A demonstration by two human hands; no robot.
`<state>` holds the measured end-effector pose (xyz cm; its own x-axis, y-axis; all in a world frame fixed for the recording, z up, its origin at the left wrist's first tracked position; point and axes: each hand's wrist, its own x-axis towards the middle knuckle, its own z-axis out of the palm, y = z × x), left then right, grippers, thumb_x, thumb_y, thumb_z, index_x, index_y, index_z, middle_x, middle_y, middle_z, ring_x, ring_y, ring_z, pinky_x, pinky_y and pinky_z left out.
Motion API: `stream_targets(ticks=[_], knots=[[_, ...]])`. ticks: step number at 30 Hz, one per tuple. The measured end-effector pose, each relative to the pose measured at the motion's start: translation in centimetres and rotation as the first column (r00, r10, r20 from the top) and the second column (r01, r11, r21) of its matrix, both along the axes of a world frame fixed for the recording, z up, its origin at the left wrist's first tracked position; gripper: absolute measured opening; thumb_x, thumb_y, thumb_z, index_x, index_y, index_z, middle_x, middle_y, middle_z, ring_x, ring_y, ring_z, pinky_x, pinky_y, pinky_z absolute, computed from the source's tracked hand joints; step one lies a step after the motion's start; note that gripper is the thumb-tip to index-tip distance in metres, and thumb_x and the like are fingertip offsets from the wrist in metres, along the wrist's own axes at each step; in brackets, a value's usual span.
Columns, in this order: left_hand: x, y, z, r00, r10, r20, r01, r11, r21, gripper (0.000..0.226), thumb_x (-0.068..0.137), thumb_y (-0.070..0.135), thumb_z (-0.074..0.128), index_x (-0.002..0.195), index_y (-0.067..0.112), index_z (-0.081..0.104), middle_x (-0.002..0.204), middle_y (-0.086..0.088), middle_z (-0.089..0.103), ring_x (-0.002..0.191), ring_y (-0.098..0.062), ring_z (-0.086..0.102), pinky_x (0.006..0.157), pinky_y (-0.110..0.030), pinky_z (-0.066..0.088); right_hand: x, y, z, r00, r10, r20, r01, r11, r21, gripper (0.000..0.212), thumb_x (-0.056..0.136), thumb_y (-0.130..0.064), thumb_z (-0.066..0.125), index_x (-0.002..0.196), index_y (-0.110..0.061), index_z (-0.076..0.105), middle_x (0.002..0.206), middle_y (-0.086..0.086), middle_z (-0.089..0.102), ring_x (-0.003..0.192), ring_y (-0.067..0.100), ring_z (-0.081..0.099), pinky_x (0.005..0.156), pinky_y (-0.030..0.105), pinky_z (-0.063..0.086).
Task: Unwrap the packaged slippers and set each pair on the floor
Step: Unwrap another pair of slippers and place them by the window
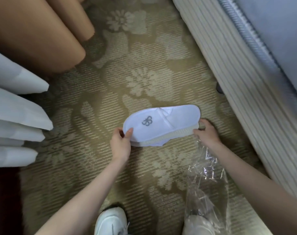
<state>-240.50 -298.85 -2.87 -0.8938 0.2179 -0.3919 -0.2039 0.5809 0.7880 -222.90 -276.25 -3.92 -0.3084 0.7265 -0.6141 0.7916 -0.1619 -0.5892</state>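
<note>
White sneakers (110, 221) poke in at the near edge, cut off, the right one blurred behind a crinkled clear plastic wrapper (205, 175) trailing from under the right hand (206, 133). That hand grips the heel end of the stacked white cloth slippers (154, 124); the left hand (120, 141) pinches the toe end. They hang over the floral tan carpet (144, 73), the lower slipper mostly hidden.

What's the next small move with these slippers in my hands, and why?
Probably pull the two slippers apart. They are out of the clear wrapper, which hangs below the right hand, but they are stacked together, the left hand pinching the toe end and the right hand gripping the heel end above the carpet. Separated, they can be set down as a pair.
</note>
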Motion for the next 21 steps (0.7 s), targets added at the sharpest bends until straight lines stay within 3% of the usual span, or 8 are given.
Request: stream_targets(ticks=[2,5,8,10,14,16,18,21], knots=[[-0.9,0.8,0.7,0.997,0.067,0.046,-0.072,0.992,0.1,0.02,0.09,0.022,0.064,0.077,0.019,0.049,0.075,-0.001,0.055,0.075,-0.022,0.051,0.07,-0.037,0.04,-0.3,-0.1,-0.1,1.0,-0.024,-0.003,0.024,1.0,0.003,0.045,0.083,-0.008,0.065,0.125,-0.02,0.052,0.095,0.016,0.068,0.082,0.033,0.066,0.068,0.043,0.054],[-3.1,2.7,1.2,0.98,0.167,0.105,-0.183,0.969,0.167,0.02,0.091,0.021,0.062,0.077,0.017,0.048,0.077,-0.003,0.056,0.069,-0.019,0.052,0.066,-0.032,0.042,-0.6,0.0,-0.2,0.999,-0.034,-0.003,0.035,0.999,0.04,0.034,0.081,-0.013,0.069,0.111,-0.02,0.055,0.091,0.01,0.065,0.073,0.025,0.06,0.059,0.028,0.047],[-6.4,5.1,1.2,0.968,0.204,0.148,-0.232,0.95,0.208,0.018,0.093,0.019,0.061,0.079,0.015,0.049,0.076,-0.002,0.058,0.063,-0.017,0.055,0.062,-0.034,0.049,-0.6,0.2,-0.3,1.0,-0.01,0.016,0.01,0.999,0.039,0.037,0.081,-0.013,0.068,0.115,-0.021,0.055,0.089,0.008,0.064,0.069,0.022,0.059,0.054,0.024,0.041],[-8.6,6.4,0.7,0.983,0.123,0.139,-0.145,0.977,0.155,0.008,0.093,0.018,0.06,0.09,0.012,0.058,0.092,-0.009,0.066,0.078,-0.023,0.062,0.077,-0.04,0.056,-0.6,0.2,-0.4,1.0,0.007,0.017,-0.008,0.999,0.037,0.042,0.082,-0.011,0.067,0.121,-0.02,0.055,0.089,0.008,0.065,0.069,0.021,0.059,0.057,0.024,0.041],[-10.9,7.2,-0.9,0.993,0.024,0.115,-0.027,0.999,0.024,0.028,0.093,0.011,0.058,0.119,0.002,0.062,0.118,-0.018,0.065,0.109,-0.032,0.062,0.096,-0.044,0.05,-0.5,0.1,-0.5,1.0,0.007,0.009,-0.007,1.0,0.028,0.046,0.083,-0.008,0.066,0.126,-0.021,0.055,0.092,0.005,0.064,0.062,0.013,0.058,0.049,0.022,0.04],[-10.8,7.0,-1.2,0.999,-0.008,0.048,0.01,0.999,-0.039,0.025,0.091,0.006,0.058,0.115,0.001,0.063,0.115,-0.017,0.067,0.108,-0.032,0.062,0.095,-0.035,0.049,-0.4,0.2,-0.6,1.0,-0.004,0.005,0.004,1.0,0.015,0.046,0.084,-0.008,0.065,0.126,-0.022,0.054,0.093,0.005,0.063,0.06,0.011,0.056,0.045,0.021,0.038],[-10.1,6.7,-1.1,0.994,-0.061,-0.086,0.05,0.992,-0.119,0.022,0.089,0.001,0.056,0.109,0.0,0.064,0.11,-0.017,0.068,0.107,-0.031,0.061,0.085,-0.027,0.044,-0.5,0.2,-0.8,1.0,-0.007,0.002,0.007,1.0,0.011,0.046,0.084,-0.007,0.065,0.127,-0.021,0.054,0.094,0.007,0.063,0.059,0.013,0.054,0.045,0.023,0.037],[-8.4,5.3,-0.5,0.936,-0.232,-0.264,0.194,0.968,-0.162,0.032,0.084,-0.006,0.053,0.116,-0.001,0.057,0.116,-0.02,0.056,0.114,-0.032,0.048,0.092,-0.025,0.036,-0.5,0.2,-0.9,1.0,0.006,0.005,-0.006,1.0,0.031,0.048,0.084,-0.005,0.065,0.128,-0.02,0.054,0.095,0.008,0.062,0.06,0.017,0.055,0.047,0.025,0.038]])
